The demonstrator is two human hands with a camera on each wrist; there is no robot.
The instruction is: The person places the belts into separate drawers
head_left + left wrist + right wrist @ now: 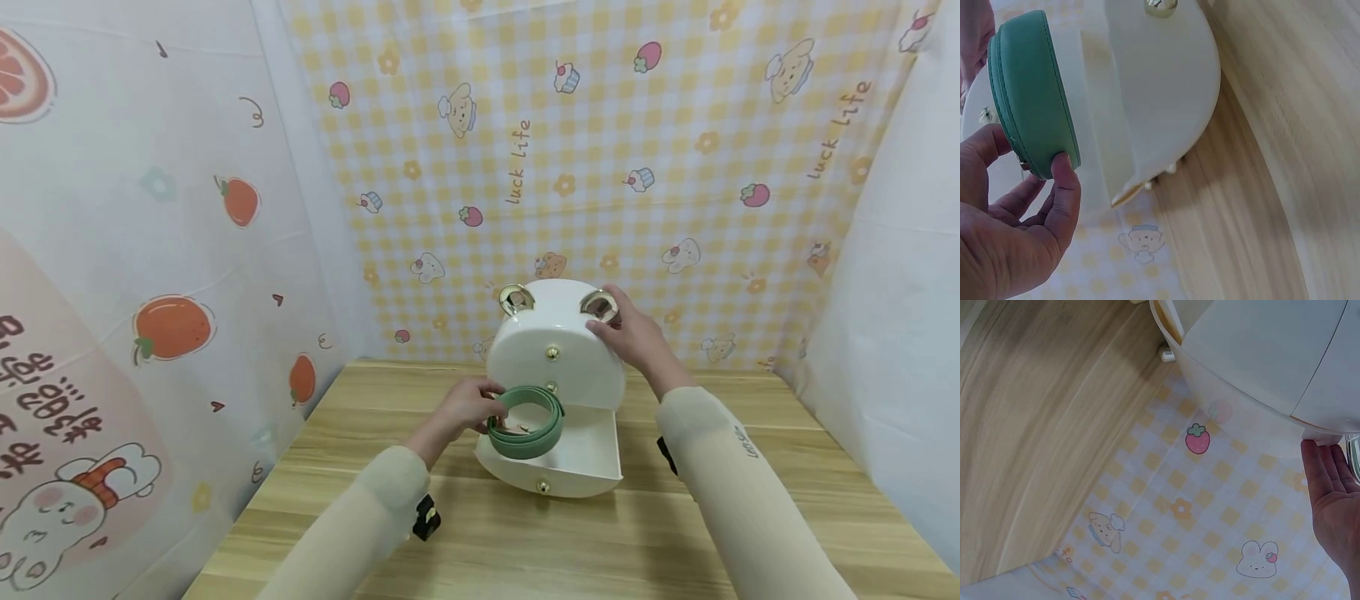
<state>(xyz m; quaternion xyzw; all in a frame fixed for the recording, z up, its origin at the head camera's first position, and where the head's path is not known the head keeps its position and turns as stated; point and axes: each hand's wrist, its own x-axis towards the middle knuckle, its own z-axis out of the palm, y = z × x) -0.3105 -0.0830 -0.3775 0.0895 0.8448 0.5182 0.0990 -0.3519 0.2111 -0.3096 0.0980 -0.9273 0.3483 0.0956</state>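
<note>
My left hand (468,406) pinches a coiled green belt (527,450) by its left side, with the thumb on the outer face in the left wrist view. A gold-coloured buckle shows inside the coil. The belt is above the pulled-out bottom drawer (592,446) of a white storage box (525,354) with gold ring ears. My right hand (637,333) rests on the upper right of the box beside the right ear (600,306). In the right wrist view its fingers (1316,465) lie straight against the box's side.
The box stands on a wood-grain table (465,542) near its back edge. A yellow checked cloth (600,167) hangs behind it, and white printed cloth (187,233) covers the left side. Gold knobs (543,486) stick out from the drawer fronts.
</note>
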